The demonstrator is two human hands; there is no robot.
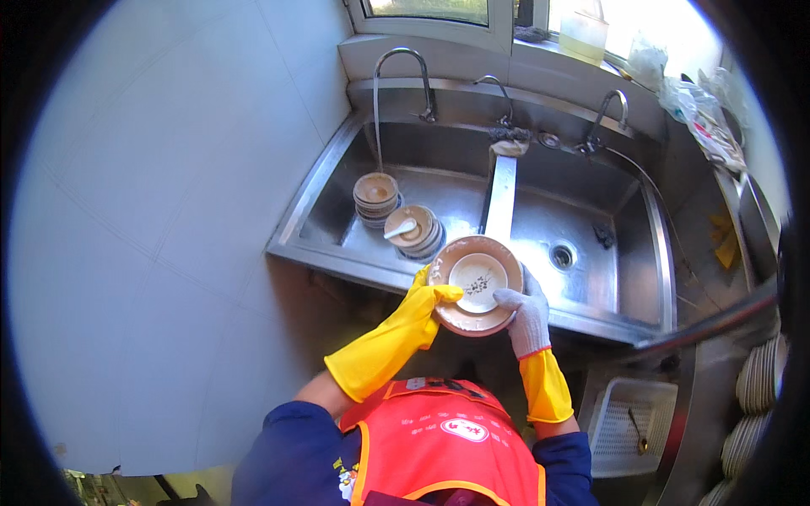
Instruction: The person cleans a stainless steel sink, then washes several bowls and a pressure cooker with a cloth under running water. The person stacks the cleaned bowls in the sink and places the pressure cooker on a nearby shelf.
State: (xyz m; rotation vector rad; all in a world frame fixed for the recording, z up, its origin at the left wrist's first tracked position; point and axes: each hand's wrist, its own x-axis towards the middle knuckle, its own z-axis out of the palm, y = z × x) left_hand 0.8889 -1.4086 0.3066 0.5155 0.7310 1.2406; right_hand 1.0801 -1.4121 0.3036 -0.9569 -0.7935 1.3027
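My left hand (430, 300), in a yellow rubber glove, grips the left side of a brown-rimmed plate (473, 326). On the opposite side my right hand (526, 310) holds the same plate, wearing a grey knit glove over a yellow one. A small white dish with a dark floral print (479, 283) rests in the plate's middle, and both thumbs reach its edge. Beyond the hands, the left basin (443, 183) holds two stacks of dishes. A white spoon (400, 228) lies on the nearer stack (414, 235); the other stack (376, 193) stands below the running tap (405, 54).
To the right is a second basin (569, 209) with a drain (562, 255). A scrubber and cloth (509, 144) sit at the back of the divider (503, 196). A white perforated basket (633, 430) with a spoon and several plate stacks (759, 376) stand at lower right.
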